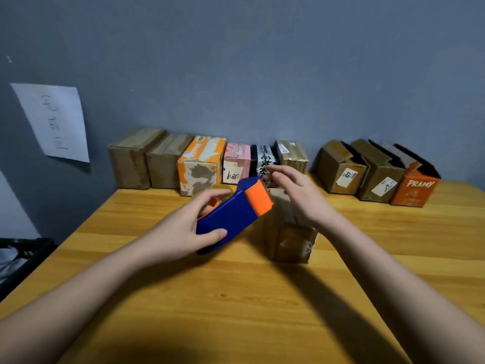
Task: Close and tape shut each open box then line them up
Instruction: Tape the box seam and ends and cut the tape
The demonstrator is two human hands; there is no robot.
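My left hand [183, 227] grips blue-and-orange plastic tape dispenser [233, 214]; right hand [296, 195], fingers loose, hovers over brown cardboard box [291, 240] just beyond dispenser.

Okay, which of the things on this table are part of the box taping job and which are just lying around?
Part of the job:
blue and orange tape dispenser, gripped by the left hand
brown box under the right hand
three open boxes
six closed boxes in a row

Just lying about:
paper note on the wall
dark crate
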